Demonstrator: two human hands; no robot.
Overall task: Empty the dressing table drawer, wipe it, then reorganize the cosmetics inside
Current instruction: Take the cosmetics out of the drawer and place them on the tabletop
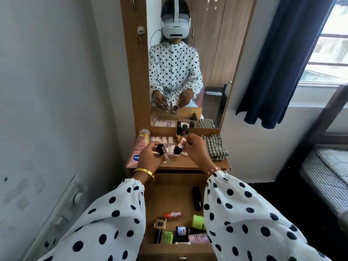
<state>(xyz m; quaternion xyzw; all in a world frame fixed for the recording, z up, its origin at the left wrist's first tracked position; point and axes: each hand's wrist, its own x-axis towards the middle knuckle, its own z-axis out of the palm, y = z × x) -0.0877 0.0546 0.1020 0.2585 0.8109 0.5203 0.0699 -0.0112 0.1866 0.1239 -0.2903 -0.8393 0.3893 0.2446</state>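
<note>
Wooden and pulled open, the drawer below the dressing table's shelf holds a scatter of cosmetics: a black tube, an orange tube, green packets and small bottles. Above the shelf, the left hand grips a dark-capped bottle, fingers curled round it, while the right hand pinches the white cap of a dark red bottle. Both forearms reach forward in polka-dot sleeves. A pink lotion tube, a yellow bottle and a checked cloth lie on the shelf beneath the mirror. A navy curtain hangs at right.
</note>
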